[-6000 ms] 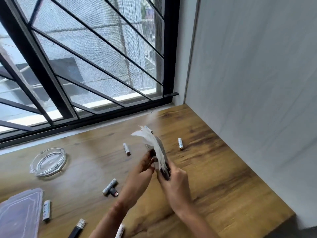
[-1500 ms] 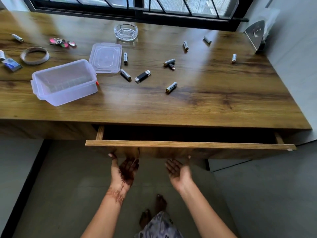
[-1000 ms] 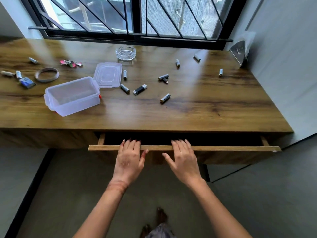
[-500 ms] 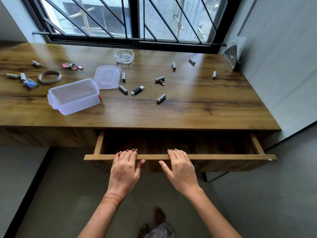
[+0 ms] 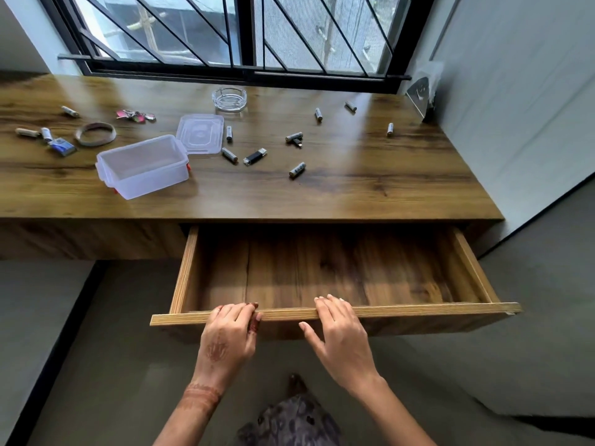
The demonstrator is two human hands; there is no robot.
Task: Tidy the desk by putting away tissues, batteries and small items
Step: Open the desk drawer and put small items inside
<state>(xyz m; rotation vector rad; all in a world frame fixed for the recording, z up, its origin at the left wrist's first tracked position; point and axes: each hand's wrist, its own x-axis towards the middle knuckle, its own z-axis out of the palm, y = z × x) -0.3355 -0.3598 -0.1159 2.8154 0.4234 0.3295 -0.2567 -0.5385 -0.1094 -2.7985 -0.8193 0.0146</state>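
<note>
The wooden desk's drawer (image 5: 418,312) is pulled far out and its inside looks bare. My left hand (image 5: 230,336) and my right hand (image 5: 341,333) both grip the top edge of the drawer front, fingers hooked over it. On the desk (image 5: 370,188) lie several batteries, one of them (image 5: 297,170) near the middle, and a black USB stick (image 5: 255,156). A clear plastic box (image 5: 143,165) stands open at the left with its lid (image 5: 200,133) beside it. A tissue holder (image 5: 423,96) stands in the far right corner.
A glass ashtray (image 5: 229,98) sits by the window. At the far left lie a tape ring (image 5: 95,133), a pink keychain (image 5: 135,115), a small blue item (image 5: 62,147) and more batteries. A grey wall bounds the desk on the right. Barred window behind.
The drawer has slid out much farther toward me. Both hands, earlier below the front, now hold its top edge. Six seconds ago they held tissues at the desk corner.
</note>
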